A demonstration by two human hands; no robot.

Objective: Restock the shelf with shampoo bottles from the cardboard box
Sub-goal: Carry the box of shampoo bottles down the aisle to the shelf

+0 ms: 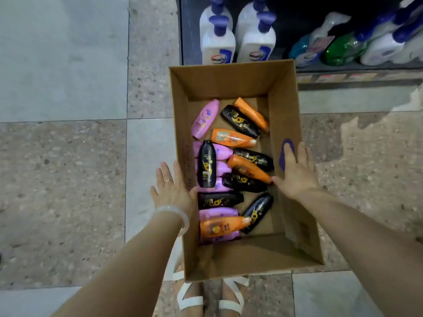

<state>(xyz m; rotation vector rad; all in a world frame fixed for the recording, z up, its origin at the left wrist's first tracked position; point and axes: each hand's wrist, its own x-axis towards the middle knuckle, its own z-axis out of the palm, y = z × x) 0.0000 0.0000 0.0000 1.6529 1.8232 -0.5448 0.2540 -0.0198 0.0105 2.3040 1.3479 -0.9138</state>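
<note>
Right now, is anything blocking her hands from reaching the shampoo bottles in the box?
Nothing visible. The cardboard box is open-topped; the left hand and right hand rest on its side walls, the shampoo bottles lying uncovered between them.

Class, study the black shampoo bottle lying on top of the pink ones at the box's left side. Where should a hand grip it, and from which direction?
Grip the black bottle across its broad middle, from above. It lies flat, topmost and unobstructed, with its narrower cap end toward the shelf.

Head view, steeply down, close.
</note>
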